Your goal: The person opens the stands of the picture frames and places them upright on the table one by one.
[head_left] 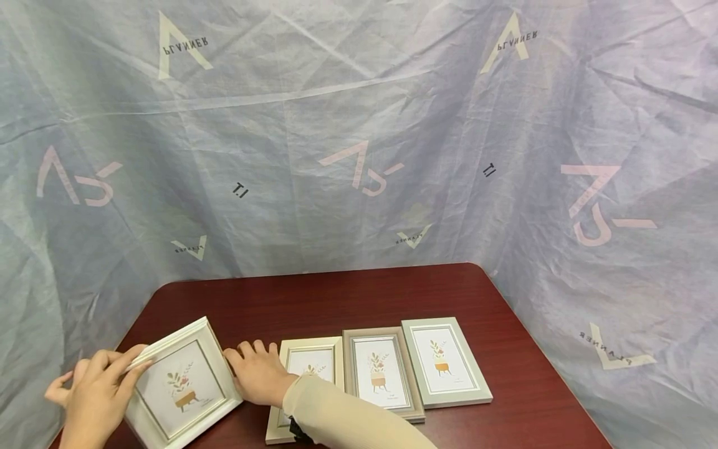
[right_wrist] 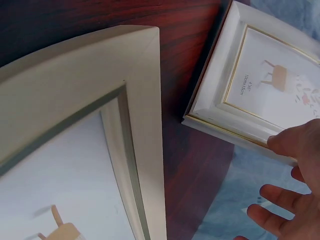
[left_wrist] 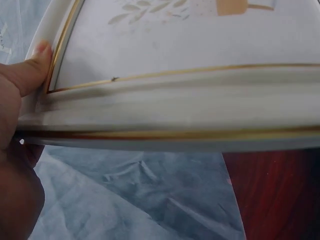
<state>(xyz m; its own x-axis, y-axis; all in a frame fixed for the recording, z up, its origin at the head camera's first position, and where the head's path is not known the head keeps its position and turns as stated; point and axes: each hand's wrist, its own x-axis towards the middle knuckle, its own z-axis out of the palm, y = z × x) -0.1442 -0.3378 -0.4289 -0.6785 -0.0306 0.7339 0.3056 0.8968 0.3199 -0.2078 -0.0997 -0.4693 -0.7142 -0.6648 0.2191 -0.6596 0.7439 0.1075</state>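
Note:
In the head view, a white picture frame with a thin gold inner line and a potted-plant print is tilted up at the table's left. My left hand grips its left side, thumb on the front face and fingers behind. At the opposite edge, my right hand holds the rim. The right wrist view shows my right thumb on that rim, a fingertip just behind it, and the other fingers spread away from the frame. Closest to my right forearm lies a cream frame, partly covered by the sleeve.
Beside the cream frame lie a taupe frame and a pale grey-green frame, face up in a row with similar plant prints. They rest on a dark red wooden table. Grey printed cloth hangs around its back and sides.

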